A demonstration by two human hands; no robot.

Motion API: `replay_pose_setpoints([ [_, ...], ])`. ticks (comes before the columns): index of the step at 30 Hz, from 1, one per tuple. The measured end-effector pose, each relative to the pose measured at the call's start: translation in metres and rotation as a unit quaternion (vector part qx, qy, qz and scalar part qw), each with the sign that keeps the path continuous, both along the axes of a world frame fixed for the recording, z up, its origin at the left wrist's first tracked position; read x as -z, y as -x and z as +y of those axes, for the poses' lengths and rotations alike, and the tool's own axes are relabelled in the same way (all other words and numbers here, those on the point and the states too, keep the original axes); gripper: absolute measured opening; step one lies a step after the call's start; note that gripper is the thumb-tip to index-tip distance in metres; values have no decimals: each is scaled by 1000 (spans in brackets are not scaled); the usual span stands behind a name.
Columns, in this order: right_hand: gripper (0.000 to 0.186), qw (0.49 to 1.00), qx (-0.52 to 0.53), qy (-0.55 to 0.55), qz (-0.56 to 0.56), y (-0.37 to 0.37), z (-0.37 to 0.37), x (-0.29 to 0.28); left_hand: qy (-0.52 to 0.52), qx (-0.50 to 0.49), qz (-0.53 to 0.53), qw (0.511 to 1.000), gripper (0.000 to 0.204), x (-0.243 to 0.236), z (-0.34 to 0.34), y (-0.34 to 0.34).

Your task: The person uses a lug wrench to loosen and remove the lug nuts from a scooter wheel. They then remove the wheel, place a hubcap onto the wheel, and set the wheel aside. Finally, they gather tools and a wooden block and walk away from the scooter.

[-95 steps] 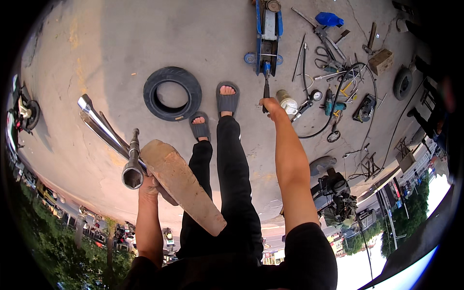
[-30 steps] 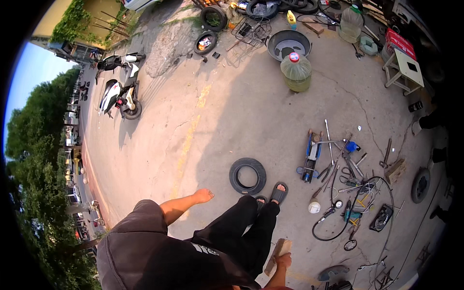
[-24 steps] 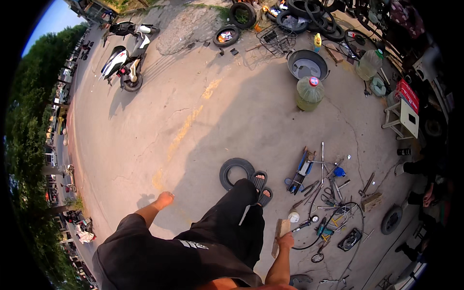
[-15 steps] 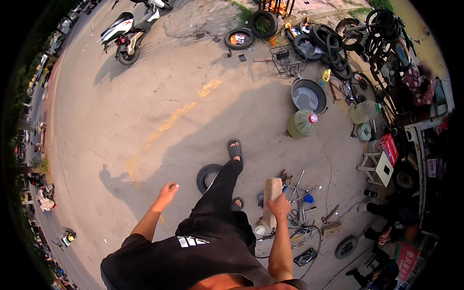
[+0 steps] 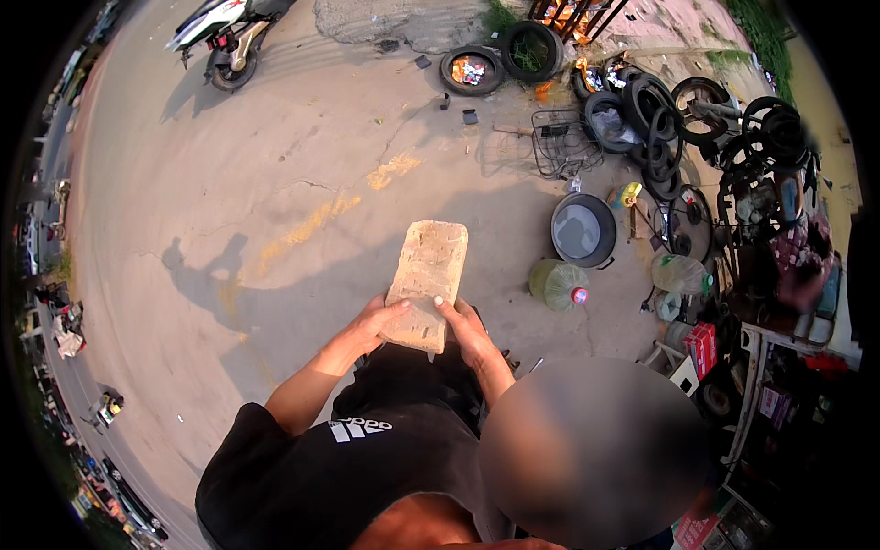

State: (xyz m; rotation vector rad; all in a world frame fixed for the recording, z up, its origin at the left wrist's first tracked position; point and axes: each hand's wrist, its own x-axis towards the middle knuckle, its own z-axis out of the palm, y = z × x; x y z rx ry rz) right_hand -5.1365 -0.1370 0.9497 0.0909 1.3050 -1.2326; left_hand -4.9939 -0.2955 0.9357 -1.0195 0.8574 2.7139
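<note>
— So, where does the work stand right now?

— Both hands are on the wooden block (image 5: 426,282). The left hand (image 5: 378,321) is curled around its near left edge, and the right hand (image 5: 466,332) is closed on the near right edge, fingers wrapped over the top face. The block is lifted clear of the concrete ground (image 5: 275,183), held out in front of the person's body and tilted away from them.

— Is it resting on anything?

— No, only the two hands carry it. Its far end points ahead of the hands, toward open ground.

— What is around?

— Ahead and to the right of the right hand stands a green plastic jug (image 5: 557,282) with a red cap, and just beyond that a dark round basin (image 5: 583,229) of water. Farther off on that side are a wire basket (image 5: 561,145) and piled tyres (image 5: 653,110). Far ahead of the left hand is a parked motorbike (image 5: 229,37).

— How far along, would you say?

— I judge the picking-up is done: the block is firmly gripped and in the air. Setting it down somewhere remains; nothing shows a spot prepared for it.
</note>
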Motion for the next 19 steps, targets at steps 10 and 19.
replay_pose_setpoints([
  [10, 76, 984, -74, -102, -126, 178, -162, 70, 15, -48, -195, 980, 65, 92, -123, 155],
  [19, 47, 922, -106, -367, -62, 411, -315, 375, 191, 19, -576, 795, 40, 130, -136, 134],
])
